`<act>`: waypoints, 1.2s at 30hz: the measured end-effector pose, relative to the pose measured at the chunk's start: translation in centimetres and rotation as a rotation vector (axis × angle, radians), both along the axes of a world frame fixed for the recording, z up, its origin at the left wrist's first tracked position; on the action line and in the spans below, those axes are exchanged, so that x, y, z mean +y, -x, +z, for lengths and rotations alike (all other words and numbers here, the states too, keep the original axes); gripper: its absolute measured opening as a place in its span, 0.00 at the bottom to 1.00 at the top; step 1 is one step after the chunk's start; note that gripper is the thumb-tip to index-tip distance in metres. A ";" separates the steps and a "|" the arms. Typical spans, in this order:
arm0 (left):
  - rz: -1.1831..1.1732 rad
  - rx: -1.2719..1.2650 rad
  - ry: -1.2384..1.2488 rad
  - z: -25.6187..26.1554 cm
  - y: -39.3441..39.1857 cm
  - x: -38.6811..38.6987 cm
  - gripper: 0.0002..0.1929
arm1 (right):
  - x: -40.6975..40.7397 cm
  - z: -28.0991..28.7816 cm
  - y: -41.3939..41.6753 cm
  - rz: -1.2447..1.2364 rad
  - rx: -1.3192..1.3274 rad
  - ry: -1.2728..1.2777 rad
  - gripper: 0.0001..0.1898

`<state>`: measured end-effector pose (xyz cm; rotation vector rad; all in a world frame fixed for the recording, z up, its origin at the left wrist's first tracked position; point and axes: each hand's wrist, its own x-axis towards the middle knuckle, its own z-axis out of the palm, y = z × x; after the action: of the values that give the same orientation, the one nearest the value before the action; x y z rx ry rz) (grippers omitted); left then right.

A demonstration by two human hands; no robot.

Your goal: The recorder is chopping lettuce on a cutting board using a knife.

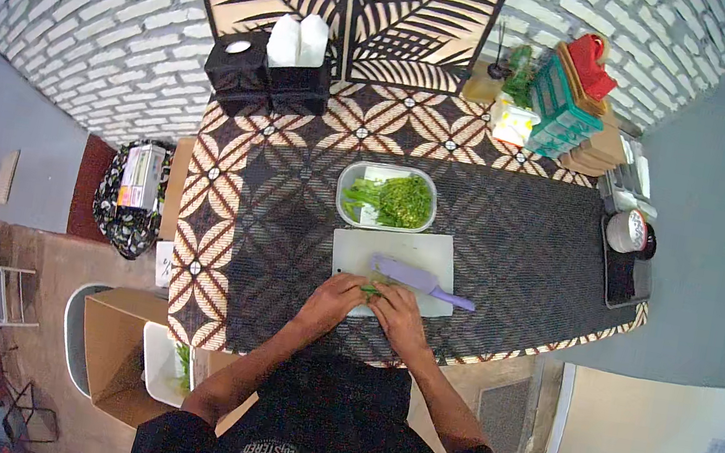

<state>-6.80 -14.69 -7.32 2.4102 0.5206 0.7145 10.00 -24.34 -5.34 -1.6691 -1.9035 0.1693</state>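
Observation:
My left hand (335,299) and my right hand (396,314) meet at the near edge of a white cutting board (349,246). Between their fingertips they hold a small green vegetable piece (369,289). A purple knife (408,276) lies across the board just beyond the fingers, its handle pointing right and reaching past the board's edge. Behind the board stands a clear plastic container (340,203) with leafy green vegetables (404,201) and something white under them.
Black tissue boxes (299,85) stand at the back left. Teal baskets (561,119) and a small plant (519,73) are at the back right. A dark tray (641,292) with a bowl (626,231) lies at the right. A cardboard box (115,351) and a white bin (159,365) with greens stand below left.

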 end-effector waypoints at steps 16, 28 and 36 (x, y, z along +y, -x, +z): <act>-0.046 0.052 0.039 0.2 -0.9 1.8 0.05 | 1.6 -1.6 0.2 -0.040 0.119 0.092 0.08; -0.065 0.024 0.708 4.9 -2.4 7.2 0.06 | 6.2 4.5 -3.7 0.060 0.536 0.238 0.07; -0.110 -0.014 1.099 5.6 -2.3 7.0 0.07 | 6.7 8.5 -4.8 0.162 0.494 0.398 0.06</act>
<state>-4.47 -7.70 -1.70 1.3824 0.5643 0.2577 14.82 -17.68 3.20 -1.5201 -1.6847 0.9848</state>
